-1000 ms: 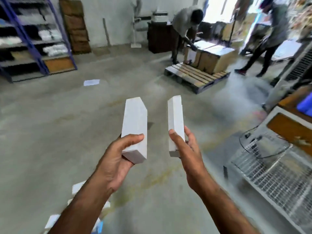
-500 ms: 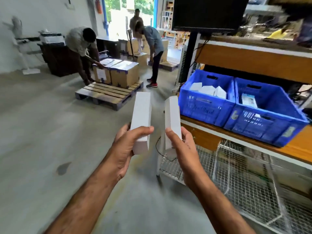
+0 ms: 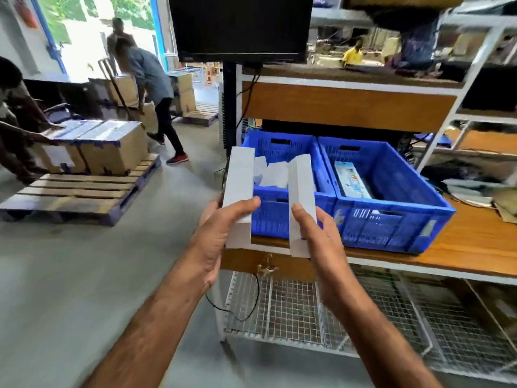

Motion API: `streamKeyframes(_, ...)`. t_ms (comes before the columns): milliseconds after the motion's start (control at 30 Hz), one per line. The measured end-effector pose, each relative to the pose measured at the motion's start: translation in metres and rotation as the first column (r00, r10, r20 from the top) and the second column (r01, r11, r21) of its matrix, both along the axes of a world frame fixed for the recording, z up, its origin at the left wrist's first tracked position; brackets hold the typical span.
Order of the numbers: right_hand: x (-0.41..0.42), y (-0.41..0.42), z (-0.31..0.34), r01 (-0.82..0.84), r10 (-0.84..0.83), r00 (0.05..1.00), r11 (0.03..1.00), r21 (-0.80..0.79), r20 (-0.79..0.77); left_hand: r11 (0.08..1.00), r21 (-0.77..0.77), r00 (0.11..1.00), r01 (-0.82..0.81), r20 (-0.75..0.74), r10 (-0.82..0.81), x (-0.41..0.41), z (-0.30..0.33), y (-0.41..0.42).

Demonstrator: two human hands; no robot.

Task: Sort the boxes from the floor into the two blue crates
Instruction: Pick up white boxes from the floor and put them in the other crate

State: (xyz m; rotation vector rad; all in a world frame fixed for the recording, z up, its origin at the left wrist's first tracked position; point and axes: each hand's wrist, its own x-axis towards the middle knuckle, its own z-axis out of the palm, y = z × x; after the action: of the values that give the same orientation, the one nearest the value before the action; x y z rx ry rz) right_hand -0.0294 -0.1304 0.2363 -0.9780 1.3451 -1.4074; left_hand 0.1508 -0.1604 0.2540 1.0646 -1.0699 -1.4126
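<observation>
Your left hand [image 3: 215, 242] grips the near end of one white box [image 3: 239, 189]: thumb across the top face, fingers [image 3: 208, 212] curled round the far-left side. Your right hand [image 3: 321, 239] grips a second white box [image 3: 299, 197] the same way, thumb on the near-left edge, fingers wrapped behind. Both boxes are held lengthwise, pointing away from you, slightly apart, in front of the left crate [image 3: 279, 219].

Handling, judged: each box stays level held by one end only, so likely light. Plain card, stiff along the faces, probably crushable at the corners. The surface looks smooth, so it might slip in a loose grip. Keep the hold at the near end and let the far end go in first.

The left crate already holds several white boxes [image 3: 275, 173]. The right crate [image 3: 391, 214] holds a printed box [image 3: 351, 180] lying flat. By match, both of yours seem to belong in the left crate.

The crates sit touching, side by side, on a wooden tabletop [image 3: 475, 242] in a white frame. A wire rack [image 3: 293, 309] lies below, a cable [image 3: 237, 312] hanging in front of it. A dark monitor [image 3: 240, 26] stands above.

Room: grey concrete floor [image 3: 70, 289]. At far left is a pallet [image 3: 78, 191] with cartons [image 3: 112, 148] on it, and people [image 3: 151, 77] are working round it near an open doorway.
</observation>
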Motion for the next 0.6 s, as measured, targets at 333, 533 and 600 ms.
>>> streamKeyframes(333, -0.021, -0.147, 0.015, 0.115, -0.110, 0.987, 0.993, 0.036, -0.114, 0.997, 0.032, 0.977, 0.065, 0.200, -0.070, -0.022, 0.015, -0.166)
streamKeyframes(533, -0.041, -0.234, 0.017, 0.130, -0.093, 0.924, 0.989, 0.075, -0.372, 0.988, -0.141, 0.862, -0.059, 0.492, 0.122, -0.060, 0.004, -0.257)
streamKeyframes(600, -0.051, -0.268, 0.010, 0.161, -0.076, 0.836, 0.981, 0.110, -0.544, 0.987, -0.151, 0.719, -0.058, 0.680, 0.146, -0.077, -0.006, -0.286)
